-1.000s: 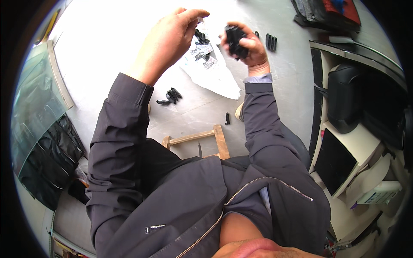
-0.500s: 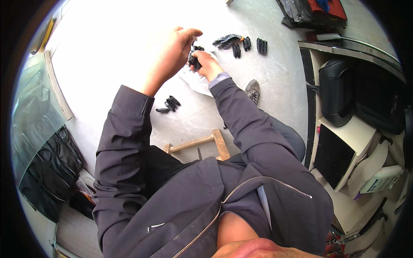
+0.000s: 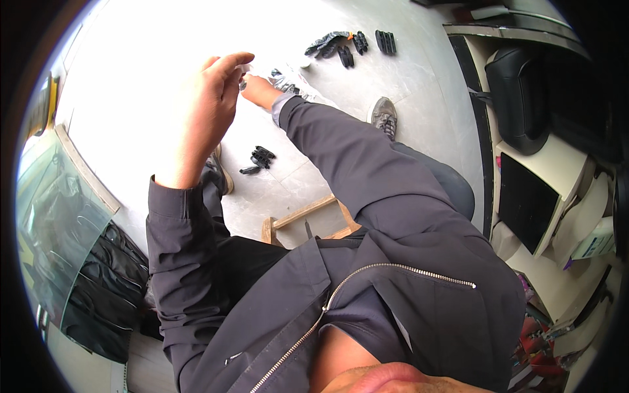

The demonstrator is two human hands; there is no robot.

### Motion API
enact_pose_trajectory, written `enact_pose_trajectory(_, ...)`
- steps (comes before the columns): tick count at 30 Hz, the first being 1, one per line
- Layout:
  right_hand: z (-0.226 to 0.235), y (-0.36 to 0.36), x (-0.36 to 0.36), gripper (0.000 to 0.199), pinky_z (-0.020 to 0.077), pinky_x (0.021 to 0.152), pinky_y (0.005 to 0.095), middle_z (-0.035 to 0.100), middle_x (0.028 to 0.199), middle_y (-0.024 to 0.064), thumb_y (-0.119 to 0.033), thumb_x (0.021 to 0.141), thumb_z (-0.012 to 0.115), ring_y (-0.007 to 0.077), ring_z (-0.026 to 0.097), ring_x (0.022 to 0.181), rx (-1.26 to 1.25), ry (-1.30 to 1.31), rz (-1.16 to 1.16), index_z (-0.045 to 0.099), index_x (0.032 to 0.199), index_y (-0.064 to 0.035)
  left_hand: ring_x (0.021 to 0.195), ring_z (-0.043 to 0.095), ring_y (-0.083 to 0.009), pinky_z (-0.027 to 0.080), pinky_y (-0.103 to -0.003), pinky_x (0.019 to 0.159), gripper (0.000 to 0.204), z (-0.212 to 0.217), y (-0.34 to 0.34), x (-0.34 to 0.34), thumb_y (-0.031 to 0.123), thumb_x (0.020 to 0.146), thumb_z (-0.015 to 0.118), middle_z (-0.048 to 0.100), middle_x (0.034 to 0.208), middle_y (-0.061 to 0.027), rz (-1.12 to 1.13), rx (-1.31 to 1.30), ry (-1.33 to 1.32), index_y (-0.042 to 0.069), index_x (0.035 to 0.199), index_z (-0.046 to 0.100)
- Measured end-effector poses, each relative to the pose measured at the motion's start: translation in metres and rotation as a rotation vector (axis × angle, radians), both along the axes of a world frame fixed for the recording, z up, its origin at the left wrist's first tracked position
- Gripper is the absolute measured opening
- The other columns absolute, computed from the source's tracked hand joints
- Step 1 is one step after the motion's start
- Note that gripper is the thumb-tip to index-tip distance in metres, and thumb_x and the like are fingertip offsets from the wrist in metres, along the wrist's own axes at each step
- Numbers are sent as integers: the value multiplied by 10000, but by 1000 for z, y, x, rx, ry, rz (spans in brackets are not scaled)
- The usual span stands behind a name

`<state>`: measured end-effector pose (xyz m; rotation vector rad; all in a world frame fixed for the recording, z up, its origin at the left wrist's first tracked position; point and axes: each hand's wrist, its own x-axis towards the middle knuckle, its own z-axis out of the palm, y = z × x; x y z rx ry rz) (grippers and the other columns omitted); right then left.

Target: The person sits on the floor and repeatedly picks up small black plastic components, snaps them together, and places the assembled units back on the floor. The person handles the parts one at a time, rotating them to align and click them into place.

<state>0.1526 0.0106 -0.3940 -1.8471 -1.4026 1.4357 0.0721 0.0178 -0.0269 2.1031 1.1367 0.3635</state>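
My left hand (image 3: 219,88) is raised over the pale floor, its fingers bent and closed, with a bit of white plastic by the fingertips. Close against it is my right hand (image 3: 260,92), its fingers closed too and partly hidden behind the left. A small dark bit shows at the right fingertips, too small to name. Beside the right hand lies a clear plastic bag (image 3: 303,84) with black pieces at it. A cluster of ribbed black pieces (image 3: 262,157) rests on the floor nearer to me.
Farther right on the floor are black pieces (image 3: 345,57), a ribbed black block (image 3: 386,42) and a crumpled dark thing (image 3: 329,44) with an orange spot. A wooden stool frame (image 3: 304,213) stands between my legs. Shelving with a black padded case (image 3: 517,101) is at right, a glass panel (image 3: 62,203) at left.
Both hands have moved left, and the bag now shows to the right of them. The black pieces seen in my right hand are no longer visible there. The view has shifted; my left shoe shows.
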Motion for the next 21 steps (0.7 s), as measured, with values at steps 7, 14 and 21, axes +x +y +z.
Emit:
enact_pose_trajectory(7,139,-2,44,415,567,1033,481,771,1190,247,-171,929,627,411,741,1133,39,-201,493,728,1302,-21,1047,770,-257,599,-367,917,291,3,0,7,86,1100,583,743,1173,-167,-3,-12,104,70,1360,714)
enact_pose_trajectory(14,231,41,216,446,629,794,288,812,1097,106,-335,1010,753,148,791,963,-350,508,646,709,1308,-5,1031,763,-262,595,-369,906,296,4,9,7,88,1095,577,746,1145,-163,17,-38,139,51,1355,713)
enact_pose_trajectory(21,71,29,373,967,578,1030,438,738,1282,253,-475,830,892,355,727,1224,-25,-715,-145,482,1594,-47,973,748,-259,587,-371,874,292,11,8,17,41,1086,561,737,1102,-160,9,-48,210,23,1340,704)
